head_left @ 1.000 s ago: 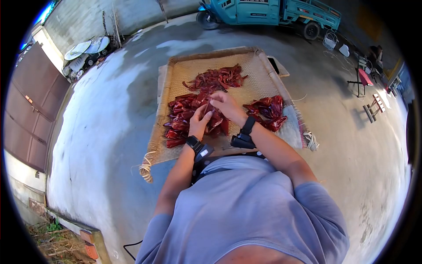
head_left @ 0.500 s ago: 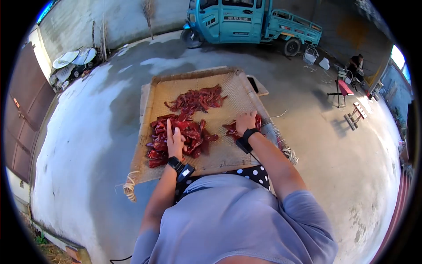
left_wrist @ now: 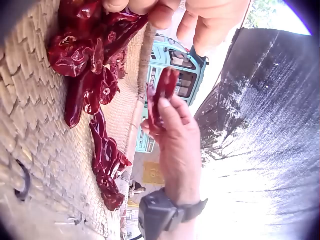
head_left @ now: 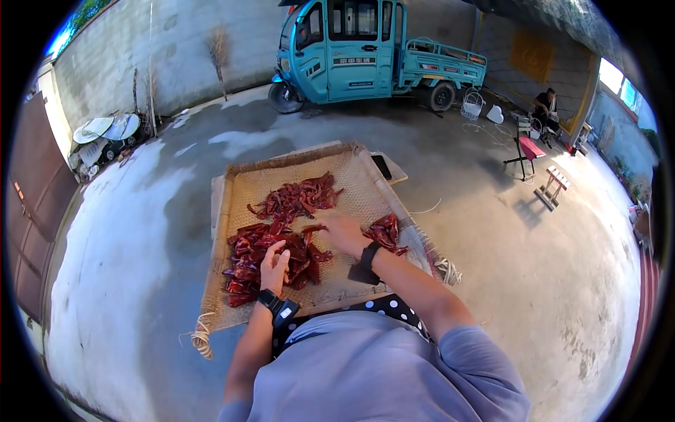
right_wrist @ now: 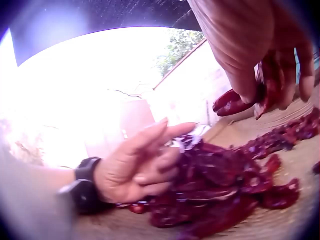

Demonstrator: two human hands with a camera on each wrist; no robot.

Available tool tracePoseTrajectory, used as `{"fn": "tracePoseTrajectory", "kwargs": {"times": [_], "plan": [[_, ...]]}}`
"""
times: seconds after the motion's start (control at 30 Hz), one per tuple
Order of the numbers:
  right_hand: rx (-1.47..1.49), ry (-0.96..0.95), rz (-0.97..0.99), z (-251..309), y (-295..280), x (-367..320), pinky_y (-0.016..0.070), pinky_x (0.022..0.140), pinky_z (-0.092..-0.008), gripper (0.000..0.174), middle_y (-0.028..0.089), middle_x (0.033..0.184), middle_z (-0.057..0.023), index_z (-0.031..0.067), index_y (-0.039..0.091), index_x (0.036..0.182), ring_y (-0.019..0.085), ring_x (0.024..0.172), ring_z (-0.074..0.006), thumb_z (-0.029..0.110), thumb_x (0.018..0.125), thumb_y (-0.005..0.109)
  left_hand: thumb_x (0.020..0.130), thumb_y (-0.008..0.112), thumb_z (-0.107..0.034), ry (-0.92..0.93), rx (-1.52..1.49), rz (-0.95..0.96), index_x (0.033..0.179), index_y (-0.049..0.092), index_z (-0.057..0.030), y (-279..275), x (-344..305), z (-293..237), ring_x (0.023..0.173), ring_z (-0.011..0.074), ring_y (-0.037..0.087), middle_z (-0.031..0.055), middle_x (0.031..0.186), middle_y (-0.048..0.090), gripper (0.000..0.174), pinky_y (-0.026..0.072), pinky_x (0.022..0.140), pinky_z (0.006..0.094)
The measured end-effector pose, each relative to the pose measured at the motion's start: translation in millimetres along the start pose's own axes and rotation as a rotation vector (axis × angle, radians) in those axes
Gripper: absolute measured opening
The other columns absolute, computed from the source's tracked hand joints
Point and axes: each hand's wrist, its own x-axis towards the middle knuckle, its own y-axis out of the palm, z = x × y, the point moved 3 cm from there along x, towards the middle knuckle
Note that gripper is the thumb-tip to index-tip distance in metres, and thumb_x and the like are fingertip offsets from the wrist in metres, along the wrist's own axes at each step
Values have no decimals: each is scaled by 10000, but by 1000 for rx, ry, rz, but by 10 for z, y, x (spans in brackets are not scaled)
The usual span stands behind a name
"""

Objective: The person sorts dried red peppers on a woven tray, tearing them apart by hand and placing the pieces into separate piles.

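In the head view a woven tray (head_left: pixel 358 176) holds three groups of dried red peppers: a far heap (head_left: pixel 299 197), a large near-left heap (head_left: pixel 246 257) and a small pile (head_left: pixel 385 232) at the right. My left hand (head_left: pixel 274 267) lies at the large heap's right side, its fingers loosely bent with no pepper visible in them. Above the tray's middle, my right hand (head_left: pixel 342 235) pinches a red pepper (left_wrist: pixel 164 92) between thumb and fingers, seen clearly in the left wrist view. The right wrist view shows that pepper (right_wrist: pixel 272 82) hanging under the fingers.
A dark phone-like object (head_left: pixel 381 167) lies beside the tray's far right corner. Beyond stands a blue three-wheeled truck (head_left: pixel 358 60). At the right are a small wooden stool (head_left: pixel 555 184), a red-topped stand (head_left: pixel 531 148) and a seated person (head_left: pixel 545 109).
My right hand went from the left heap to the right-hand pile, then came back toward the middle with a pepper. My left hand stayed by the large heap. The head view has tilted up.
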Motion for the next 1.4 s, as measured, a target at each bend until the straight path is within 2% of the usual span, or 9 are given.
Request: {"fn": "tracePoseTrajectory", "kwargs": {"times": [0.23, 0.37, 0.53, 0.63, 0.83, 0.9, 1.03, 1.2, 1.4], "plan": [[324, -73, 247, 558, 345, -102, 512, 815, -438, 304, 688, 1016, -172, 88, 648, 1129, 658, 955, -355, 308, 920, 632, 999, 601, -255, -22, -76, -32, 1142, 606, -103, -54, 72, 124, 516, 50, 423, -33, 684, 492, 209, 371, 426, 211], [558, -51, 219, 217, 623, -90, 528, 783, -368, 294, 706, 959, -141, 26, 644, 1110, 682, 892, -248, 254, 923, 647, 1013, 565, -229, 3, -62, -77, 1100, 585, -101, -97, 55, 140, 472, 65, 393, -25, 659, 482, 156, 370, 406, 227], [516, 80, 33, 65, 535, -24, 528, 772, -401, 286, 705, 929, -173, 18, 661, 1050, 683, 863, -327, 253, 887, 649, 1016, 521, -128, 72, -106, -240, 1556, 191, -190, -75, -25, -50, 609, 103, 504, 40, 873, 576, 636, 447, 467, 231], [553, 11, -14, 265, 534, 36, 526, 787, -404, 332, 688, 1014, -189, 12, 622, 1133, 673, 899, -333, 244, 898, 645, 1013, 525, -114, 172, -25, -230, 1594, 93, -222, -52, -22, -64, 632, 98, 499, 43, 947, 601, 733, 449, 489, 226], [457, -178, -27, 416, 413, -8, 516, 825, -430, 318, 653, 1099, -185, 36, 598, 1141, 643, 977, -349, 201, 875, 654, 1008, 539, -119, 177, -8, -184, 1580, 178, -245, -107, 14, 35, 612, 75, 476, 37, 1005, 599, 688, 404, 485, 209], [171, -135, -81, 170, 336, -22, 531, 762, -477, 250, 684, 907, -190, 30, 647, 1040, 658, 857, -400, 158, 827, 620, 1004, 543, -117, 167, 7, -160, 1566, 237, -244, -73, 2, 6, 603, 68, 469, 38, 1043, 586, 653, 407, 474, 202], [-296, 115, 119, -467, 323, -129, 500, 816, -511, 262, 690, 1002, -185, 92, 688, 1034, 639, 951, -388, 160, 795, 606, 997, 546, -93, 34, 71, -15, 1432, 492, -198, -124, 93, 204, 597, 53, 455, 13, 967, 569, 451, 406, 464, 196], [-456, 89, 135, -784, 450, -239, 504, 820, -513, 241, 702, 1004, -186, 98, 683, 1031, 662, 908, -391, 157, 813, 600, 956, 594, -69, 91, -19, -82, 1593, 205, -270, -34, -3, -20, 675, 75, 501, 23, 926, 557, 773, 474, 491, 221], [-109, 223, 32, -408, 226, -100, 508, 817, -485, 244, 697, 981, -209, 49, 637, 1094, 664, 961, -385, 186, 899, 584, 947, 648, -148, 108, 22, -33, 1534, 353, -204, -69, 49, 72, 644, 69, 485, 12, 846, 547, 660, 419, 476, 203]]}}
